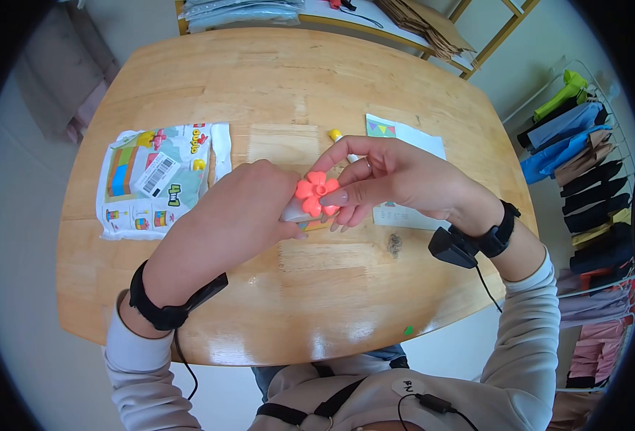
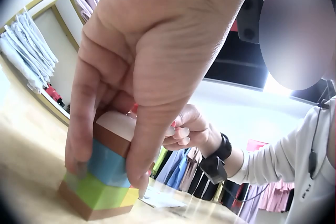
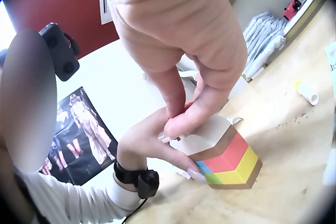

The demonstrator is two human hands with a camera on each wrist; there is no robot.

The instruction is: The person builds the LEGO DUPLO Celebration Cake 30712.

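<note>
A small hexagonal box with red, yellow, blue, green and brown bands and a white top stands on the wooden table. My left hand grips the box from above; in the left wrist view its fingers and thumb straddle the banded sides. Over the white top, my right hand pinches a coral-coloured plastic flower between thumb and fingers. The flower faces up in the head view and hides much of the box. In the right wrist view the fingers mostly cover the flower.
A printed Duplo bag lies on the left of the table. To the right lies a paper sheet, with a small yellow-and-white tube near it. A green scrap is by the front edge. Clothes hang on a rack at right.
</note>
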